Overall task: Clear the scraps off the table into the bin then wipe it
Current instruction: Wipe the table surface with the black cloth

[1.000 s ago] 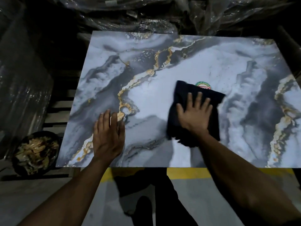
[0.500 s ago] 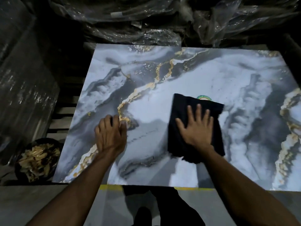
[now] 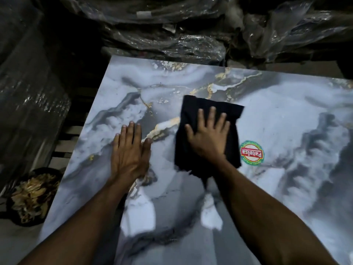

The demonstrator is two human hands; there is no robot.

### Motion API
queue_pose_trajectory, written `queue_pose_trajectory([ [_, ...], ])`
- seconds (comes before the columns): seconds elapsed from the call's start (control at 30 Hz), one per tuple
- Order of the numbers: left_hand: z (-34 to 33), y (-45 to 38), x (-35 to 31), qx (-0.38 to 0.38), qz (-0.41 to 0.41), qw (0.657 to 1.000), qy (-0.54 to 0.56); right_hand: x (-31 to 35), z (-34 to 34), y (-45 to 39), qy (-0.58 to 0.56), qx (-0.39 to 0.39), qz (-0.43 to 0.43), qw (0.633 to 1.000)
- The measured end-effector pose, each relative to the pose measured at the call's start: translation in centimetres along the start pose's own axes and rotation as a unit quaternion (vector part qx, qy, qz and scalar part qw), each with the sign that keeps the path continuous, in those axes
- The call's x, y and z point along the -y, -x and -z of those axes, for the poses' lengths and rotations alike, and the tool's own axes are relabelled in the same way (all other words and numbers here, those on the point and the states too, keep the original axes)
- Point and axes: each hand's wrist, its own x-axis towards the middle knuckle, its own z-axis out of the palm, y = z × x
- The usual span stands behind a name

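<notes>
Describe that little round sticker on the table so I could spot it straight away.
Start at the big marble-patterned table, grey and white with gold veins. Find the black cloth pressed flat under the right hand; the sticker sits on the tabletop just to its right. It is the only bright thing there: a round label with a green rim and a red band bearing white lettering.

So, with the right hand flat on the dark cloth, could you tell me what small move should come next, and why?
Probably slide the right hand and the black cloth rightwards over the round sticker. The table looks free of scraps, which sit in the bin on the floor, so only wiping is left. The left hand lies flat, bracing.
</notes>
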Motion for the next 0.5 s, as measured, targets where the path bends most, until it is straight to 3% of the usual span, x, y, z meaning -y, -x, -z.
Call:
queue_pose_trajectory([
  [0.1, -0.3, 0.1, 0.1, -0.005, 0.007, 1.000, -0.003, 4.9, -1.0, 1.6, -0.017, -0.012, 0.088, 0.996],
  [0.23, -0.2, 0.1, 0.1, 0.006, 0.004, 1.000, -0.010, 2.7, -1.6, 4.8, -0.014, -0.012, 0.136, 0.991],
  [0.5, 0.2, 0.0, 0.0, 0.006, 0.002, 1.000, -0.002, -12.1, 1.9, 2.1, 0.017, 0.012, -0.141, 0.990],
])
